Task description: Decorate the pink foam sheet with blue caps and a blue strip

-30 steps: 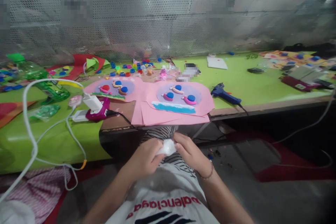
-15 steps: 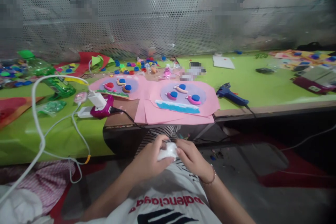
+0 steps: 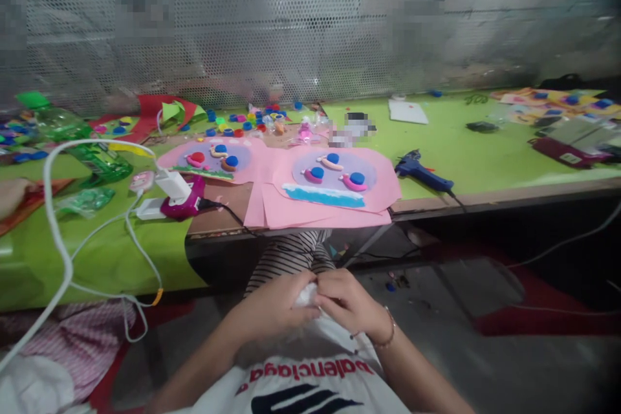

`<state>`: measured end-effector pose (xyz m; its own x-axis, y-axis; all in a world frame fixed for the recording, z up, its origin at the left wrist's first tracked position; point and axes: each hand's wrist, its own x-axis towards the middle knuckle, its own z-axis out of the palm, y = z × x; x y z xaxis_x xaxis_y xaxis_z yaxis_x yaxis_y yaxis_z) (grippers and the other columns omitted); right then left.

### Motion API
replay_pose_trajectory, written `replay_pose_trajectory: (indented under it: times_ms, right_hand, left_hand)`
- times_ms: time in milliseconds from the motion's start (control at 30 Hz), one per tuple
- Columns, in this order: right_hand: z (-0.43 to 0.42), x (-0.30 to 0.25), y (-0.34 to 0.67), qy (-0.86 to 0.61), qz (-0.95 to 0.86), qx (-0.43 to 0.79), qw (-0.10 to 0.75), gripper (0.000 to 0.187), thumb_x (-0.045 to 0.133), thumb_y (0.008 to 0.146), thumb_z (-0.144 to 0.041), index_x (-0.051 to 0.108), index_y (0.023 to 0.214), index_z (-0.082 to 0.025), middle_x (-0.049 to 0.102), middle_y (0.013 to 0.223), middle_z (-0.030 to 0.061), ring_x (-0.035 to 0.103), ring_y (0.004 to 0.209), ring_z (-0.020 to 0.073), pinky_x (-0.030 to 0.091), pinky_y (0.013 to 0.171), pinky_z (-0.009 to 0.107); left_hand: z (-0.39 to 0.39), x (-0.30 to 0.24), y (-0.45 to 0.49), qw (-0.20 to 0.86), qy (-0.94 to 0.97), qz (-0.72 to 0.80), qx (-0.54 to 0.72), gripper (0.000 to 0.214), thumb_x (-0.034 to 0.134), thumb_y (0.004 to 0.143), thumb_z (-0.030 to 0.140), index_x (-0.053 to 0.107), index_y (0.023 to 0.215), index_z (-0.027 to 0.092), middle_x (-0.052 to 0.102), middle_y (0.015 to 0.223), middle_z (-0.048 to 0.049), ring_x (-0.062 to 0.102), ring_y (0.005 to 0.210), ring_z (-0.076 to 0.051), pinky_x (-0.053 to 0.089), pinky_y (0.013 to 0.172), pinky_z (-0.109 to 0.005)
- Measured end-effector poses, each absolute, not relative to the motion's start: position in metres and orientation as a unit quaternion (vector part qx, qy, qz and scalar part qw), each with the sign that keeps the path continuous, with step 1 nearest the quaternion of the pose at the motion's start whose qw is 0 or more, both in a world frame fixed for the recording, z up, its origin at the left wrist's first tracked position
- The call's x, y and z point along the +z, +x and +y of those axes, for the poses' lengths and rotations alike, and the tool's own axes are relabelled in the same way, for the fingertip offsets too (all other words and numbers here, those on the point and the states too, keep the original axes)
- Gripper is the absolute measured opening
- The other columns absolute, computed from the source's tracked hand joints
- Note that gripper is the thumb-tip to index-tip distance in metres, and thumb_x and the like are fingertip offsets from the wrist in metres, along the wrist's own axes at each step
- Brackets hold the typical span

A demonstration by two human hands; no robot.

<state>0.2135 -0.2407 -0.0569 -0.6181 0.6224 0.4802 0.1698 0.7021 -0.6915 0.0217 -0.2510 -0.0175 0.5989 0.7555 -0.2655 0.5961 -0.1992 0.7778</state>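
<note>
Both my hands are in my lap, below the table edge. My left hand [image 3: 274,310] and my right hand [image 3: 352,304] are closed together around a small white soft lump [image 3: 306,297], with only a bit of it showing between the fingers. On the table above lies a pink paper craft [image 3: 334,184] with a lilac oval, a blue strip and three snail shapes with blue caps. A second pink craft [image 3: 213,162] lies to its left.
A blue glue gun [image 3: 420,174] lies right of the pink craft on the green table cover [image 3: 460,149]. A white charger and cable [image 3: 169,187] and a purple device sit left. Several coloured bottle caps [image 3: 242,123] and a green bottle [image 3: 77,142] lie behind.
My hands have sunk lower towards my body and closed tighter over the white lump, which now shows less. The view shifted slightly.
</note>
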Motion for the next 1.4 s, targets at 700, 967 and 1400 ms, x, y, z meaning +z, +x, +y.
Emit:
replay_pose_trajectory:
  times_ms: [700, 967, 1400]
  right_hand:
    - [-0.2425, -0.0601, 0.2170, -0.326, -0.820, 0.260, 0.392, 0.034, 0.031, 0.100, -0.032, 0.036, 0.069, -0.022, 0.041, 0.060, -0.0022, 0.040, 0.054, 0.0129, 0.031, 0.052, 0.026]
    - [-0.2395, -0.0593, 0.2192, -0.289, -0.831, 0.264, 0.395, 0.030, 0.034, 0.101, -0.033, 0.048, 0.077, -0.021, 0.048, 0.065, -0.0008, 0.044, 0.058, 0.0126, 0.035, 0.054, 0.024]
    - [-0.2438, -0.0568, 0.2229, -0.271, -0.785, 0.248, 0.498, 0.016, 0.058, 0.089, -0.010, 0.067, 0.098, -0.020, 0.064, 0.083, 0.0046, 0.063, 0.075, 0.0126, 0.054, 0.065, 0.022]
  left_hand:
    - [-0.2492, -0.0196, 0.0198, 0.436, 0.774, 0.439, 0.138, 0.034, 0.055, 0.087, 0.038, 0.055, 0.118, 0.022, 0.066, 0.112, -0.0047, 0.060, 0.099, -0.022, 0.043, 0.086, -0.031]
    - [-0.2496, -0.0171, 0.0216, 0.441, 0.776, 0.430, 0.138, 0.031, 0.056, 0.088, 0.038, 0.055, 0.115, 0.021, 0.065, 0.109, -0.0034, 0.060, 0.096, -0.021, 0.041, 0.083, -0.030]
    - [-0.2491, -0.0212, 0.0187, 0.445, 0.772, 0.427, 0.150, 0.033, 0.057, 0.088, 0.038, 0.055, 0.116, 0.021, 0.065, 0.111, -0.0031, 0.059, 0.098, -0.021, 0.041, 0.086, -0.030]
